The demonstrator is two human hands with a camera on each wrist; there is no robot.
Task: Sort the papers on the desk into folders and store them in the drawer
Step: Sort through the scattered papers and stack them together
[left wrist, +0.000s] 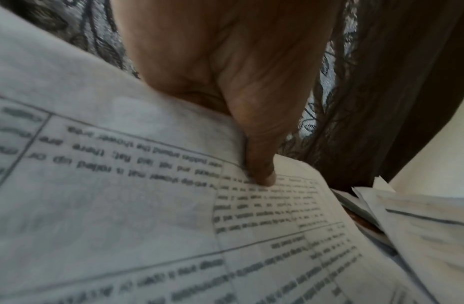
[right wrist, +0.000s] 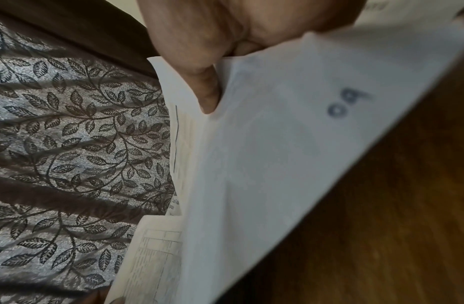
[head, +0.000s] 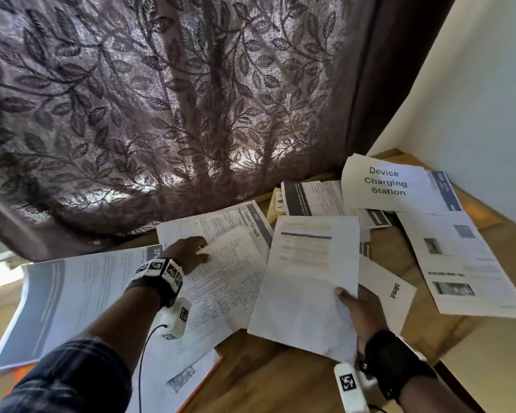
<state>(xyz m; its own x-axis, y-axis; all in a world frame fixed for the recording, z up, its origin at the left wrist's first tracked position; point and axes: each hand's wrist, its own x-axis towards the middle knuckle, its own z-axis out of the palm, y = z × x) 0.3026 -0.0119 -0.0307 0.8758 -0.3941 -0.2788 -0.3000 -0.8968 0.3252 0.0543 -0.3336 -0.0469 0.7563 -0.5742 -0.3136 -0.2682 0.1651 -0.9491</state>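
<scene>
The papers lie strewn over most of the wooden table (head: 280, 380), thickest along its far edge under the leaf-patterned curtain (head: 161, 99) and toward the far right corner, where a sheet reading "Device Charging Station" (head: 385, 183) tops the heap. The right hand (head: 361, 311) holds one white sheet (head: 304, 275) lifted off the table near the middle, thumb on top and fingers (right wrist: 207, 90) curled beneath its near right corner. The left hand (head: 188, 254) reaches to a table-printed page (head: 230, 281) beside it, thumb and fingers pinching that page's far left corner, which is raised a little; the left wrist view shows the thumb (left wrist: 259, 164) pressed on the print. An orange edge (head: 218, 360) peeks from beneath the sheets at the near left side and may be a folder, though too little shows to be sure. No drawer is in view. The step in hand looks like gathering and judging sheets, with sorting barely begun. The next move likely calls for lifting the pinched page clear without dragging its neighbours, then joining it to the held sheet or setting it apart by kind, and freeing a folder.
</scene>
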